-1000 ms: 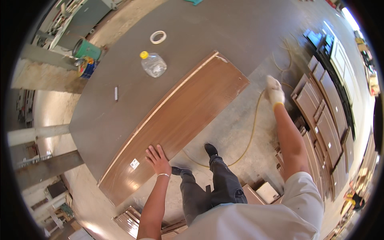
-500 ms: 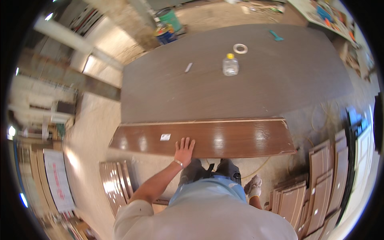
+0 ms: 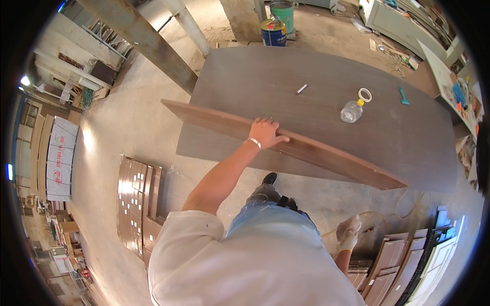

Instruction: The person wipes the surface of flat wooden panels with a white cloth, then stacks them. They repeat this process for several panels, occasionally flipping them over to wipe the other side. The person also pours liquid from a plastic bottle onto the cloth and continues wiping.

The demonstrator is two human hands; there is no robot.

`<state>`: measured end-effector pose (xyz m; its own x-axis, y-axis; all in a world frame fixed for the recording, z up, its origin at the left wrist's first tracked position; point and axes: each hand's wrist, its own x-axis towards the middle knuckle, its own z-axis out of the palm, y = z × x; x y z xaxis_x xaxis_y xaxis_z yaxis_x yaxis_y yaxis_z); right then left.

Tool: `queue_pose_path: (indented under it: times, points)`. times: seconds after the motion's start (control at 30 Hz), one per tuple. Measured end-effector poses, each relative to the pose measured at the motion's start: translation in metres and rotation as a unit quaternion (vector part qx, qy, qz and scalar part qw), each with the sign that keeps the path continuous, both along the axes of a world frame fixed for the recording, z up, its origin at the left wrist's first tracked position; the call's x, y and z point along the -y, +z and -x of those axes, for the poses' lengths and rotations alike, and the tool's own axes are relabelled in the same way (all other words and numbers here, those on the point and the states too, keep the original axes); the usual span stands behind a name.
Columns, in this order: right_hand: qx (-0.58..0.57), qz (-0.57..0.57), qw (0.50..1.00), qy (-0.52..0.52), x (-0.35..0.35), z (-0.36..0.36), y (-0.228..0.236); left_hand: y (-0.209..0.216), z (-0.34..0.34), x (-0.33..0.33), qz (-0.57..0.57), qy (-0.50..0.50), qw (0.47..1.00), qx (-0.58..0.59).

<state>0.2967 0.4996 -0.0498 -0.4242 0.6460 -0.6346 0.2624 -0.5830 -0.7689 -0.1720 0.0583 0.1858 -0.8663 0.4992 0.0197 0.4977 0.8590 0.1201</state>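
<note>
My left hand (image 3: 265,133) grips the upper long edge of a long brown wooden board (image 3: 332,158). The board stands tilted up on its edge along the near side of a large dark table (image 3: 286,71). My arm reaches forward across my body to it. My right hand (image 3: 349,232), in a white glove, hangs low at my right side above the concrete floor, fingers loosely curled; whether it holds anything is unclear.
On the table lie a clear bottle with a yellow cap (image 3: 352,111), a tape roll (image 3: 365,95), a teal tool (image 3: 403,95) and a small white stick (image 3: 301,88). Paint cans (image 3: 273,30) stand beyond. Brown panels are stacked at the left (image 3: 138,199) and lower right (image 3: 398,265).
The board has gone from lying flat to standing tilted on its edge. My left hand moved from pressing flat on its face to gripping its top edge. My view has swung around.
</note>
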Motion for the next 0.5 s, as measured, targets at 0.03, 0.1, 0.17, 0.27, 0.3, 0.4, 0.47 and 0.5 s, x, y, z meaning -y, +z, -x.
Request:
queue_pose_path:
  times: [0.03, 0.1, 0.17, 0.27, 0.3, 0.4, 0.47, 0.5]
  points:
    - [0.024, -0.004, 1.0, -0.004, 0.01, 0.0, 0.001, -0.002, 0.018, 0.001, -0.019, -0.008, 1.0, 0.01]
    - [0.066, 0.01, 0.998, -0.016, 0.034, -0.005, -0.003, -0.011, 0.049, -0.009, 0.0, -0.012, 0.996, 0.088]
    - [0.053, 0.05, 0.997, -0.006, 0.062, -0.01, -0.009, -0.022, 0.073, -0.01, 0.029, -0.025, 0.989, 0.141]
    - [0.071, 0.074, 0.995, -0.007, 0.109, -0.022, -0.008, -0.046, 0.086, -0.011, 0.045, -0.037, 0.978, 0.202]
    - [0.074, 0.081, 0.994, -0.011, 0.126, -0.025, -0.004, -0.054, 0.088, -0.007, 0.053, -0.04, 0.973, 0.22]
    - [0.085, 0.08, 0.992, -0.042, 0.172, -0.035, 0.019, -0.086, 0.088, 0.001, 0.083, -0.034, 0.961, 0.263]
    - [0.097, 0.073, 0.99, -0.07, 0.202, -0.038, 0.038, -0.107, 0.089, 0.005, 0.092, -0.026, 0.955, 0.281]
    - [0.102, 0.07, 0.989, -0.082, 0.216, -0.039, 0.046, -0.116, 0.092, 0.005, 0.096, -0.023, 0.952, 0.289]
